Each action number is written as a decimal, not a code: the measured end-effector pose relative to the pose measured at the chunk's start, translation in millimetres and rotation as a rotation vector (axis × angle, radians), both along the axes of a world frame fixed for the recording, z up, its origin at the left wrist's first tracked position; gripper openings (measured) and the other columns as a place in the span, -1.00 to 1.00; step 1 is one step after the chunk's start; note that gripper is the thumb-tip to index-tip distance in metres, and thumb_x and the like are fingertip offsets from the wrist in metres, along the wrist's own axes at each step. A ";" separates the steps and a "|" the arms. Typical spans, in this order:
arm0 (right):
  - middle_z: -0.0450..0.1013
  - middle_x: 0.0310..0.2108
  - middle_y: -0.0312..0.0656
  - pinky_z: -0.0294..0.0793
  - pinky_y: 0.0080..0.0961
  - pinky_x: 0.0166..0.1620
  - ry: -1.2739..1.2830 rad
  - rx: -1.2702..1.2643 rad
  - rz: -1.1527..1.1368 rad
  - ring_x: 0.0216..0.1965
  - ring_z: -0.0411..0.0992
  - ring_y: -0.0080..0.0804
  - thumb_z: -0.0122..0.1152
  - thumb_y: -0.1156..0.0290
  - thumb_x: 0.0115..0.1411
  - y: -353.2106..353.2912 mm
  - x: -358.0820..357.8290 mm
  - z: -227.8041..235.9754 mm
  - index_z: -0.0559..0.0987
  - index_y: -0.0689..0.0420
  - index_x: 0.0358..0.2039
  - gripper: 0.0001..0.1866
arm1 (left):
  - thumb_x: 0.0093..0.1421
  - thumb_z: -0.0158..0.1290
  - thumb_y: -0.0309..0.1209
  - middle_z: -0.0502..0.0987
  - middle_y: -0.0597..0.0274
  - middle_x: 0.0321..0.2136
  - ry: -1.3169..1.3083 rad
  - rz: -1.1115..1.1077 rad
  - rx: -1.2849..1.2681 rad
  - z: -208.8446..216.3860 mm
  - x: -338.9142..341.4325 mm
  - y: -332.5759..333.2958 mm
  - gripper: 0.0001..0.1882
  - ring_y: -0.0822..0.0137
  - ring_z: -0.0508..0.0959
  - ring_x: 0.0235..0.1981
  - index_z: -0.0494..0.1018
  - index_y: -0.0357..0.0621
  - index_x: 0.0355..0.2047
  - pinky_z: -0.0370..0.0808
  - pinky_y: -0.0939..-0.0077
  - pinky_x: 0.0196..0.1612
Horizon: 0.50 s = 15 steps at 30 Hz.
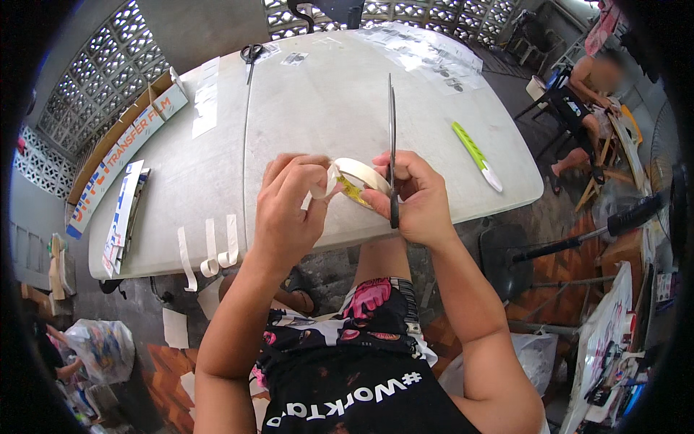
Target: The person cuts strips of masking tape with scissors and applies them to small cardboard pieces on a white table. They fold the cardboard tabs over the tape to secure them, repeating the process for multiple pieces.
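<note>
Above the table's front edge, a roll of cream masking tape (361,175) with a yellow inner core is between my hands. My left hand (285,206) is closed, its fingers pinching the loose end of the tape, which curls beside the roll. My right hand (423,199) grips the roll's right side with thumb and fingers. The same hand also holds a pair of scissors (392,119), blades pointing away from me and looking closed. Three tape strips hang from the front edge left of my hands: a left strip (186,253), a middle strip (210,242) and a right strip (231,235).
On the pale table (311,108) lie black-handled scissors (251,56), a green and white cutter-like tool (477,155) and clear printed sheets (426,54). A long cardboard box (126,152) and flat card pieces (123,217) line the left. Another person (589,87) sits far right.
</note>
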State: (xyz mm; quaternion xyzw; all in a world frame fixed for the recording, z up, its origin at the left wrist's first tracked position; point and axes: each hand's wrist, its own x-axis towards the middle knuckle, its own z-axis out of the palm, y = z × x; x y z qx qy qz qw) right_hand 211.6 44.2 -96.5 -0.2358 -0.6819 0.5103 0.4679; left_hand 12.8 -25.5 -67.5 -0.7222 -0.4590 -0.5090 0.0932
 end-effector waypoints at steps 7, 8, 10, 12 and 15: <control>0.58 -0.25 -0.25 0.52 -0.62 -0.14 -0.007 0.035 0.042 -0.21 0.53 -0.62 0.55 0.53 0.03 3.6 3.1 2.3 0.56 0.20 -0.01 -0.50 | 0.00 0.26 -0.70 0.57 0.03 -0.23 -0.054 -0.164 -0.138 4.0 -0.4 18.3 -0.69 0.11 0.57 -0.23 0.44 -0.26 -0.25 0.52 0.35 -0.15; 0.58 -0.25 -0.27 0.52 -0.63 -0.15 0.012 0.020 0.051 -0.22 0.53 -0.63 0.55 0.54 0.03 4.4 3.1 0.7 0.56 0.20 -0.01 -0.51 | -0.01 0.24 -0.72 0.56 0.02 -0.23 -0.051 -0.177 -0.177 3.6 -1.0 18.3 -0.69 0.10 0.57 -0.22 0.45 -0.27 -0.26 0.52 0.35 -0.14; 0.58 -0.25 -0.28 0.51 -0.63 -0.13 0.018 -0.002 0.060 -0.22 0.53 -0.63 0.55 0.54 0.03 5.6 4.2 -1.1 0.56 0.19 0.00 -0.50 | -0.01 0.18 -0.75 0.53 0.01 -0.24 -0.050 -0.187 -0.221 3.5 -0.7 18.8 -0.71 0.08 0.56 -0.22 0.46 -0.30 -0.26 0.52 0.33 -0.14; 0.57 -0.24 -0.29 0.51 -0.62 -0.13 0.026 -0.023 0.059 -0.22 0.52 -0.63 0.55 0.54 0.03 5.8 5.1 -0.8 0.55 0.19 0.00 -0.49 | 0.00 0.13 -0.77 0.51 0.01 -0.25 -0.063 -0.187 -0.235 2.9 0.9 20.0 -0.74 0.07 0.56 -0.22 0.47 -0.32 -0.27 0.52 0.32 -0.14; 0.56 -0.23 -0.30 0.51 -0.62 -0.12 0.034 -0.043 0.057 -0.21 0.52 -0.63 0.56 0.54 0.03 6.9 3.9 1.2 0.55 0.19 0.01 -0.48 | 0.05 0.08 -0.77 0.48 0.02 -0.26 -0.007 -0.166 -0.208 0.0 1.5 24.7 -0.76 0.06 0.53 -0.22 0.44 -0.31 -0.26 0.51 0.30 -0.15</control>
